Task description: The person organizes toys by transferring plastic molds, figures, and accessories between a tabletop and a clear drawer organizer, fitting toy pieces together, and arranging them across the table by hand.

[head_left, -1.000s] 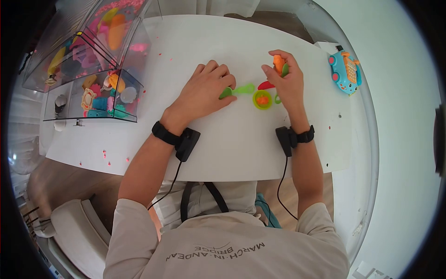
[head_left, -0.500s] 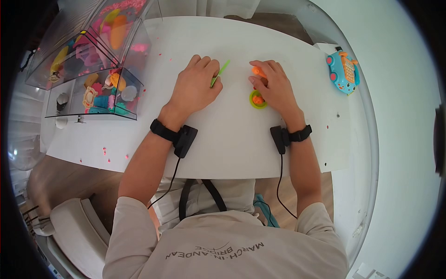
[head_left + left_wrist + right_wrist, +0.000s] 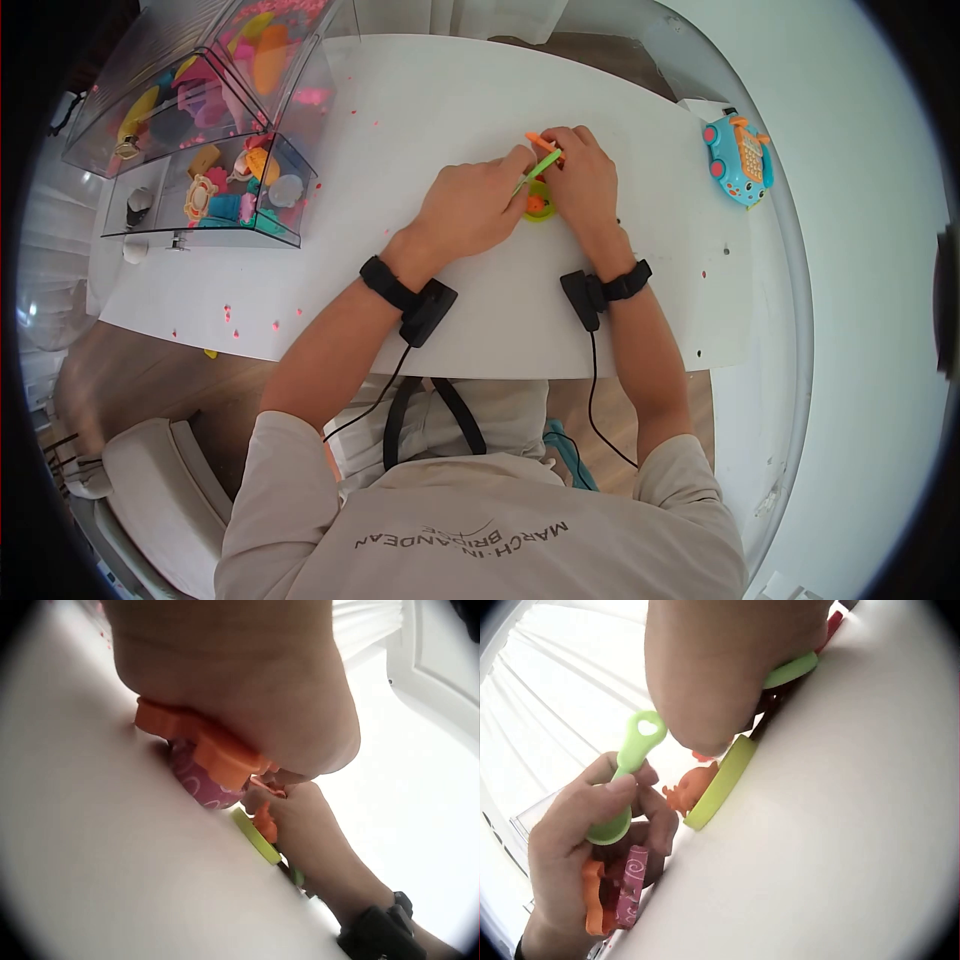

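Note:
My left hand (image 3: 470, 212) pinches a green spoon (image 3: 543, 168), its heart-holed handle (image 3: 646, 727) raised in the right wrist view. Beneath that palm are an orange wavy piece (image 3: 217, 754) and a pink patterned piece (image 3: 196, 778); whether they are gripped is unclear. Close beside it, my right hand (image 3: 583, 190) holds an orange piece (image 3: 541, 142) in its fingertips. Between and under the hands is a yellow-green round dish (image 3: 724, 784) with an orange lump (image 3: 696, 784). A green piece (image 3: 793, 670) and a red one (image 3: 831, 630) show by my right hand.
Clear drawers (image 3: 285, 238) with colourful toys stand at the left of the white table (image 3: 500, 320). A blue toy phone (image 3: 740, 165) is at the far right. Small pink crumbs (image 3: 228, 315) lie at the left.
My left hand has moved right with the green spoon, up to my right hand. My right hand has shifted left with the orange piece, over the table beyond the dish.

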`<state>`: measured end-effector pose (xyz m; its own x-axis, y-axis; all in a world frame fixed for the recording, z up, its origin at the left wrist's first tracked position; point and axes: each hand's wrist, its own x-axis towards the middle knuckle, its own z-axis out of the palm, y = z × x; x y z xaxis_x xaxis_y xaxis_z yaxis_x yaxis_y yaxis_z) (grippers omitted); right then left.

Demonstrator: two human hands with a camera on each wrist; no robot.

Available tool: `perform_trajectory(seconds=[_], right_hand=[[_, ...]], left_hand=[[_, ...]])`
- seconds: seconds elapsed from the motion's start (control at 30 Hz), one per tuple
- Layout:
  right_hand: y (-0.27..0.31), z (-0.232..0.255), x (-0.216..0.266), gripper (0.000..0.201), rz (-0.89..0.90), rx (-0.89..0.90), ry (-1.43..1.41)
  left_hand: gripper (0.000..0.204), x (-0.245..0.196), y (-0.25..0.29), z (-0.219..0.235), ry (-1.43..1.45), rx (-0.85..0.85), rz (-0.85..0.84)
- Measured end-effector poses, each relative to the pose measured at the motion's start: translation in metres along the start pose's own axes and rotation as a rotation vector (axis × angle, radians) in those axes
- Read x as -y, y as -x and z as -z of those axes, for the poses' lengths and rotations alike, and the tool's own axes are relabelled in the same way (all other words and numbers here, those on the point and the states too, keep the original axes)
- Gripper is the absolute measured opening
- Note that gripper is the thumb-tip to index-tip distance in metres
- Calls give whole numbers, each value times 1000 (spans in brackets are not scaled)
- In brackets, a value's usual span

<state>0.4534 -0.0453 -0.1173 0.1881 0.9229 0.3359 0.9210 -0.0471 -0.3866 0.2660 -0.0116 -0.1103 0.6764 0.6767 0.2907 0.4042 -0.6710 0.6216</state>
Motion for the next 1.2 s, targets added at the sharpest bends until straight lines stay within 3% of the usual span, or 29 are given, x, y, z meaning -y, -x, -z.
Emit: perform_trajectory(seconds=[0.07, 0.2, 0.27, 0.47, 0.7, 0.77, 0.87, 1.2], right_hand=[[-2, -3, 0, 16, -26, -115, -215], [-1, 0, -4, 16, -110, -111, -390], [0, 3, -7, 16, -1, -76, -300], [8, 10, -9, 18, 23, 33, -33], [7, 31, -14, 15, 43, -7, -25], [14, 49, -18, 17, 160, 179, 68], [24, 56, -9, 19, 176, 270, 117], [33, 26, 16, 15, 196, 184, 323]], left_hand=[[24, -1, 0, -2, -11, 11, 5], [39, -9, 2, 0, -157, 41, -68], [45, -14, 4, 1, -238, 90, -79], [51, -10, 2, -6, -292, 84, -153], [31, -6, 1, 4, -278, 77, -2], [27, -1, -1, 9, -288, 54, 31], [26, 6, -2, 13, -356, 23, 78], [22, 11, -4, 13, -378, 19, 134]])
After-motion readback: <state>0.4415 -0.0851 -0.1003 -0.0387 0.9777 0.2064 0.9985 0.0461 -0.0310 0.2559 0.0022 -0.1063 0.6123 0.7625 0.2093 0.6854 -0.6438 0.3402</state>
